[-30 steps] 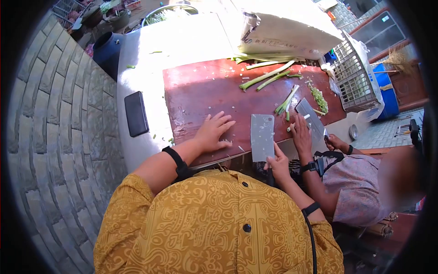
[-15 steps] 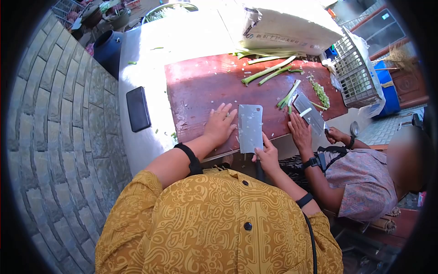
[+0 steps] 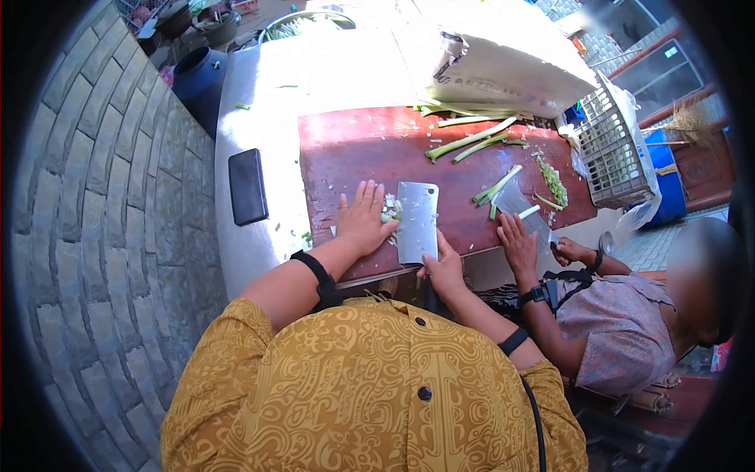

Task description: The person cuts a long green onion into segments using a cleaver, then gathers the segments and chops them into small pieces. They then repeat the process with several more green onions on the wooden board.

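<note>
One view only, head camera, looking down. Noted left hand (image 3: 363, 219) lying flat on red chopping board (image 3: 346, 145), fingers spread, grip open, fingertips touching small heap of chopped scallion (image 3: 390, 209). Noted right hand (image 3: 443, 266) at near edge of board, grip closed round handle of cleaver (image 3: 418, 222); blade broad side up, just right of heap. Recorded board resting on white desk (image 3: 263, 94), with black phone (image 3: 248, 186) just left of board. Recorded whole scallion stalks (image 3: 470, 139) at far side of board, white sack (image 3: 503, 55) beyond them, plastic basket (image 3: 609, 145) at right end. Logged co-worker's hand (image 3: 517, 240) on board further right, second cleaver (image 3: 528, 214) beside it, apart from first.
</note>
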A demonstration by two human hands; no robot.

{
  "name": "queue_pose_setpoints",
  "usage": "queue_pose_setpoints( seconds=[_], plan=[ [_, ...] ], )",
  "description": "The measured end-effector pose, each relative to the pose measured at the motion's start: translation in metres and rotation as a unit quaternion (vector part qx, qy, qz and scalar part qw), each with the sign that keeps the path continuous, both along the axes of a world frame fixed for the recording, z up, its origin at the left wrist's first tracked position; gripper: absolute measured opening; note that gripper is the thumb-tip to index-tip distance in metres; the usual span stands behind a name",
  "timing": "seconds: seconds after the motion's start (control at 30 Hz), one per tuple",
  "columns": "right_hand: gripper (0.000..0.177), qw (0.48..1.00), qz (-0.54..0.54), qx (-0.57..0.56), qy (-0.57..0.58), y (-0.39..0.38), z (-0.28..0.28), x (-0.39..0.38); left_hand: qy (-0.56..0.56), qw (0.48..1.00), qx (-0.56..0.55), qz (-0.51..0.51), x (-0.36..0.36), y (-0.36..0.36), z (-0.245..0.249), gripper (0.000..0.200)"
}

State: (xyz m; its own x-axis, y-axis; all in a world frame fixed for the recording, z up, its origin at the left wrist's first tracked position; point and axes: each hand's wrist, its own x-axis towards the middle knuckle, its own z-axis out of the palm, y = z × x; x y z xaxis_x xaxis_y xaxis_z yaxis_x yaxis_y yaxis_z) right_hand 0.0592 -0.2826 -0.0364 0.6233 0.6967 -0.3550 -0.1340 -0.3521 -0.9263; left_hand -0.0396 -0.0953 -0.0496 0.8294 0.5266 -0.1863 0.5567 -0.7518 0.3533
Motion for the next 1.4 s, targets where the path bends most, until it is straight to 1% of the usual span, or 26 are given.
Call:
queue_pose_setpoints(
  seconds=[0.2,0.3,0.4,0.53,0.63,0.73,0.8,0.83,0.93,0.97,1.07,1.1,1.17,1.23,1.33,1.4],
  plan=[
    [0.062,1.000,0.010,-0.002,0.022,0.017,-0.003,-0.010,-0.014,1.000,-0.014,0.013,0.006,-0.005,0.002,0.080],
    [0.064,0.999,0.039,-0.013,0.007,0.023,-0.007,-0.013,-0.015,1.000,-0.016,0.013,0.006,-0.005,-0.001,0.080],
    [0.065,0.997,0.064,-0.017,0.031,0.033,-0.001,-0.017,-0.022,0.999,-0.025,0.021,0.006,-0.004,-0.001,0.080],
    [0.063,0.995,0.070,-0.029,0.071,0.042,0.006,-0.021,-0.046,0.998,-0.033,0.028,0.003,-0.004,-0.002,0.081],
    [0.061,0.991,0.078,-0.040,0.101,0.049,0.005,-0.022,-0.092,0.995,-0.043,0.017,0.000,-0.002,-0.004,0.081],
    [0.060,0.981,0.084,-0.038,0.171,0.055,-0.002,-0.018,-0.091,0.995,-0.026,-0.029,-0.002,0.000,-0.003,0.080],
    [0.059,0.971,0.068,-0.026,0.227,0.055,-0.004,-0.013,-0.129,0.989,-0.020,-0.065,-0.004,-0.001,0.002,0.078],
    [0.060,0.970,0.075,-0.023,0.232,0.055,-0.004,-0.010,-0.147,0.985,-0.017,-0.083,-0.006,-0.001,0.006,0.077],
    [0.061,0.965,0.087,-0.011,0.247,0.052,-0.001,-0.004,-0.269,0.958,-0.074,-0.069,-0.018,0.010,0.015,0.073],
    [0.062,0.964,0.086,-0.004,0.250,0.049,0.003,-0.002,-0.296,0.952,-0.041,-0.063,-0.024,0.016,0.014,0.079],
    [0.063,0.966,0.083,-0.003,0.246,0.044,0.013,0.002,-0.316,0.946,-0.055,-0.046,-0.054,0.038,0.008,0.090],
    [0.063,0.968,0.080,-0.007,0.238,0.043,0.014,0.003,-0.256,0.965,-0.028,-0.049,-0.065,0.044,0.011,0.103],
    [0.064,0.971,0.072,-0.012,0.226,0.040,0.015,0.004,-0.128,0.992,0.003,-0.019,-0.076,0.048,0.016,0.105],
    [0.064,0.973,0.072,-0.008,0.217,0.037,0.015,0.005,-0.014,0.999,0.033,0.018,-0.077,0.052,0.016,0.105],
    [0.065,0.973,0.063,0.002,0.220,0.032,0.012,0.007,-0.042,0.998,0.038,0.006,-0.073,0.056,-0.006,0.092],
    [0.066,0.973,0.061,0.007,0.223,0.030,0.011,0.009,-0.051,0.997,0.049,-0.029,-0.073,0.048,-0.015,0.081]
  ],
)
